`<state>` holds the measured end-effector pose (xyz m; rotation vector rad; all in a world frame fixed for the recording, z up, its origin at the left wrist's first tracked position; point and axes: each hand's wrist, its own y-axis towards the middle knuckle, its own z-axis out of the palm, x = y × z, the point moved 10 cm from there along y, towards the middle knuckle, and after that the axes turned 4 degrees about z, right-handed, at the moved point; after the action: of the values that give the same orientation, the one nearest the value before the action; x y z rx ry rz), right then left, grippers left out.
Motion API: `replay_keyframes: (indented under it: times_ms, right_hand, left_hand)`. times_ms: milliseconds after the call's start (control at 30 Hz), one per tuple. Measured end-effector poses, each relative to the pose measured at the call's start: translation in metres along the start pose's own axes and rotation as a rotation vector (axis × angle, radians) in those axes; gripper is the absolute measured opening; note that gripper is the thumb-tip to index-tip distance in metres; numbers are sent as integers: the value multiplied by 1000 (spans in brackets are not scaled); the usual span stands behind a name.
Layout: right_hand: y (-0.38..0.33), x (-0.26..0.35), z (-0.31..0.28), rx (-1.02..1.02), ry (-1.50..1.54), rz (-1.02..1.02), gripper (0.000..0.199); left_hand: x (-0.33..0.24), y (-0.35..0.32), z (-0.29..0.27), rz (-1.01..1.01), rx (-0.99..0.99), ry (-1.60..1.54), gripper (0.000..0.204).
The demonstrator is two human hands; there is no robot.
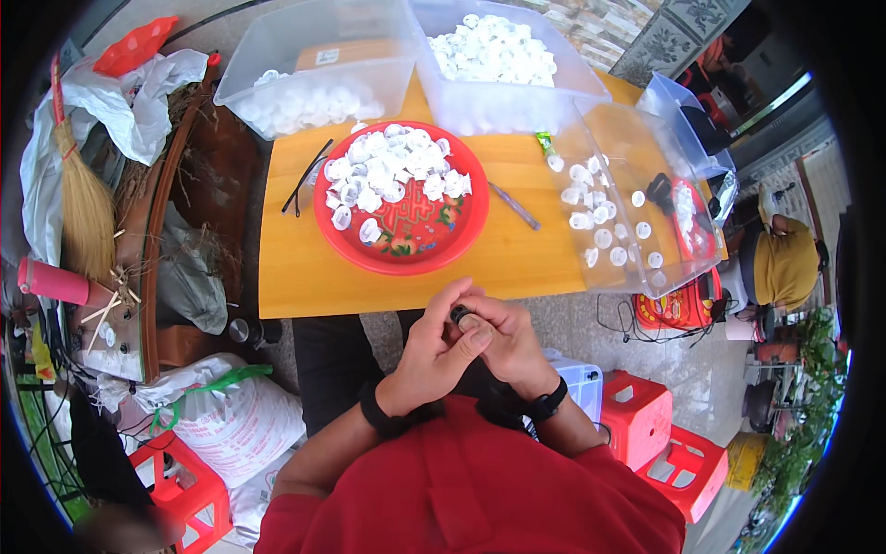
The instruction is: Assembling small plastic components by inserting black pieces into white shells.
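Note:
In front of my chest, just off the table's near edge, my left hand (434, 358) and my right hand (509, 343) meet with closed fingers. Between their fingertips is a small dark round piece (459, 314); the fingers cover most of it, so its kind is unclear. Beyond my hands a red round tray (403, 263) with a printed pattern rests on the wooden table. Heaped toward the tray's far side are small white and clear plastic pieces (392, 159). Each wrist has a black band.
Two clear bins, one at the back left (318, 78) and one at the back middle (508, 102), hold more white pieces. A clear box (614, 268) with scattered white pieces lies right. Glasses (297, 189) and a thin tool (515, 205) flank the tray. Red stools (637, 420) stand at my right.

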<state>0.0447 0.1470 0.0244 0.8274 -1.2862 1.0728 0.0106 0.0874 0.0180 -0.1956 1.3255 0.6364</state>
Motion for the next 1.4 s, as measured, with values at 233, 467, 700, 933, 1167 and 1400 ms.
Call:
replay_keyframes:
  times_ms: [233,467,700,933,1167,1400]
  right_hand:
    - [4,-14,14,120,585,191,24]
    - [10,-23,23,219,879,253,28]
    - [9,-21,32,244,970,281,27]
    - [7,-19,28,216,818,210,32]
    - [5,-13,28,130,618,81,31]
    - [3,0,24,13,58,1,29]
  left_hand:
    - [-12,-3,-11,63,-111,-315,70]
    - [-15,-13,-39,193,-264,-167,55]
    - [-17,-20,-45,165,-349,-57,39]
    - [-42,-22,-44,345,-370,155,38]
    - [-35,-23,-44,292,-368,-12,32]
    - [-31,-21,-49,252,-353,-157,30]
